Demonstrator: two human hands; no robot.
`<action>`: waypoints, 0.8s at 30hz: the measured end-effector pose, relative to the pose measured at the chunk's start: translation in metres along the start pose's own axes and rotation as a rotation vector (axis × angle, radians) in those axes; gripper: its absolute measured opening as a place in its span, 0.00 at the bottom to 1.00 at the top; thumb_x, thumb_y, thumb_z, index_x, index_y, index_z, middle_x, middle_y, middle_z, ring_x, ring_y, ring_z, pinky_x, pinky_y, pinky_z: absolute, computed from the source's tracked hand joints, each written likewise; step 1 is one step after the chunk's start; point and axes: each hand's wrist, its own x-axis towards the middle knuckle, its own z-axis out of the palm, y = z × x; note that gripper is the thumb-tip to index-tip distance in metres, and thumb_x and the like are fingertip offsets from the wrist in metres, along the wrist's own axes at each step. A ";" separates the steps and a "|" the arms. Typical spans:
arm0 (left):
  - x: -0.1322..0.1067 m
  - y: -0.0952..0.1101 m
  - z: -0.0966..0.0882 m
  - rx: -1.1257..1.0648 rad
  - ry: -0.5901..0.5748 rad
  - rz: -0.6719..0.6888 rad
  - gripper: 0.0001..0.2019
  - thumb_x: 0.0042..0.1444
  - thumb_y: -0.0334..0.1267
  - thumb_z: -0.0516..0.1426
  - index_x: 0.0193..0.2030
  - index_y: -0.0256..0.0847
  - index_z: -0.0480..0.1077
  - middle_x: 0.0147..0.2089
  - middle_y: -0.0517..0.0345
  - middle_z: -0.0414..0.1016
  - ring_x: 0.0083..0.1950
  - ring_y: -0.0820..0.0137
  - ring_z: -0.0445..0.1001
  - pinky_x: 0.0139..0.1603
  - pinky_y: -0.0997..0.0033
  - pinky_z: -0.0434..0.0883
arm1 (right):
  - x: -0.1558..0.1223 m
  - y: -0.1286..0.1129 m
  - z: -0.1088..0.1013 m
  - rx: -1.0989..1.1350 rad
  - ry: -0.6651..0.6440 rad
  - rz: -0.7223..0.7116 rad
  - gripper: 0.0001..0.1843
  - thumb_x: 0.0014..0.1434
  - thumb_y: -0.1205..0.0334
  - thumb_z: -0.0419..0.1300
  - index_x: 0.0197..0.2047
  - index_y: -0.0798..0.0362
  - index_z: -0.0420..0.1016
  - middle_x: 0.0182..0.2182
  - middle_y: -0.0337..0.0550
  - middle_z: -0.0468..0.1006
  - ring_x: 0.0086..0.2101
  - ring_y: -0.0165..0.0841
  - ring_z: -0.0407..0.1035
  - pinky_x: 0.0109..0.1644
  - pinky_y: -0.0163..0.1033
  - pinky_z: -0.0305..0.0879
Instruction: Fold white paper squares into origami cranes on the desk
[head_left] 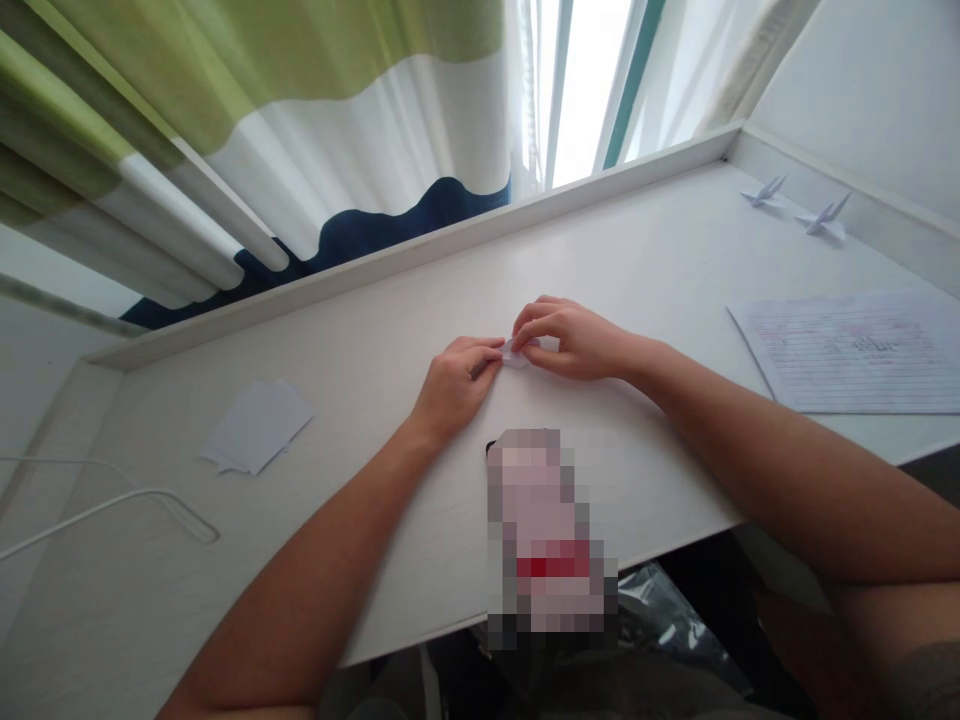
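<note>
Folded paper [516, 352] (mostly hidden), long axis left-right, left hand [457, 385] and right hand [574, 340] pinching 2 ends

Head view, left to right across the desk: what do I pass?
white cable → stack of paper squares → left hand → small folded paper → right hand → lined sheet

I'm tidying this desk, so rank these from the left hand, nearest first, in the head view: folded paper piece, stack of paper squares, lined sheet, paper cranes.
1. folded paper piece, touching the fingers of the left hand.
2. stack of paper squares, to its left.
3. lined sheet, on the right.
4. paper cranes, far right corner.
</note>
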 end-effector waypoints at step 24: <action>0.001 0.003 0.000 0.163 -0.119 0.094 0.05 0.69 0.33 0.60 0.45 0.44 0.79 0.56 0.52 0.83 0.58 0.59 0.76 0.61 0.53 0.75 | -0.003 -0.011 -0.018 -0.221 -0.250 0.005 0.16 0.67 0.65 0.56 0.44 0.48 0.88 0.51 0.49 0.85 0.48 0.44 0.77 0.55 0.52 0.70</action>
